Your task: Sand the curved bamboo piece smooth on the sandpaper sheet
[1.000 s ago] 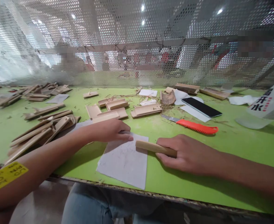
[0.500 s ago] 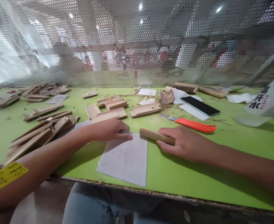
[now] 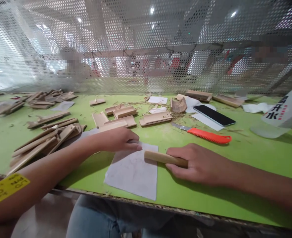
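Right hand: gripping wooden piece by its right end.
Wooden piece: sticking out toward left hand, tip overlapping paper, contact unclear.
Left hand: resting at paper's far edge, fingers curling; can't tell if holding anything.
Orange knife: lying beyond right hand, blade pointing left.
Loose wood bits: lying beyond left hand.
Phone: lying past knife.
Bottle: sitting right of phone.
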Available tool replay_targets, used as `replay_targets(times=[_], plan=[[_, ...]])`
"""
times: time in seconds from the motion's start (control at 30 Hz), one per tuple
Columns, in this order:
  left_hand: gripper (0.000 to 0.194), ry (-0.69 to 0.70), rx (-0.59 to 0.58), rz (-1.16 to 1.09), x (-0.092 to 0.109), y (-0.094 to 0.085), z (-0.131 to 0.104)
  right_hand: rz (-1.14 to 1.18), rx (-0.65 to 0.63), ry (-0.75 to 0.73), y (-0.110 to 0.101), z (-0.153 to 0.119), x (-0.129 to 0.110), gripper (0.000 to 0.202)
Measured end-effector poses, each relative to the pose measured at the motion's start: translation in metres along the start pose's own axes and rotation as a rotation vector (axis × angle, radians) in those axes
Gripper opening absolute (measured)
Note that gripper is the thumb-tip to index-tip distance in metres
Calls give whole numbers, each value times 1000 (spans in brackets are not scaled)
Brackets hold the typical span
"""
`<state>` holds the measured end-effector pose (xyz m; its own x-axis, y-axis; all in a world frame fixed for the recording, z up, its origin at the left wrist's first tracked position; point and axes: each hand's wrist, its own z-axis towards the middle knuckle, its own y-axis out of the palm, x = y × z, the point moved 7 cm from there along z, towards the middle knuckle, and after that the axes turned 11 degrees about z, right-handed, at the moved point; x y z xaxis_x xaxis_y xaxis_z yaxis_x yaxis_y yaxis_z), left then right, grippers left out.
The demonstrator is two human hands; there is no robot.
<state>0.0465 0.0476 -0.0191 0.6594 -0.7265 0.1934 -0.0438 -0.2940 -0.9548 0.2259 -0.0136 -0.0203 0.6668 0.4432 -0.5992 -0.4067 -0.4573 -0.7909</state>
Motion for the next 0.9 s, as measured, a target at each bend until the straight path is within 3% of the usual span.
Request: replay_targets(times=[0.13,0.3,0.47,0.6,0.77,0.9], plan=[[46,0,7,-10,0,-1,1,-60,104,47,-9,2,7,21],[43,-6,-19,2,1,0,2,-10,-4,-13,-1,2,5,23],[46,11,3,-18,0,1,2,-31,113,65,-10,2,13,22],[44,1,-10,-7,-2,2,2,-4,38,12,-4,3,8,22],[45,-3,-3,-2,-2,2,2,-35,124,62,-9,3,13,22],[44,-13,-19,9,-2,2,3,-19,24,-5,0,2,6,24]])
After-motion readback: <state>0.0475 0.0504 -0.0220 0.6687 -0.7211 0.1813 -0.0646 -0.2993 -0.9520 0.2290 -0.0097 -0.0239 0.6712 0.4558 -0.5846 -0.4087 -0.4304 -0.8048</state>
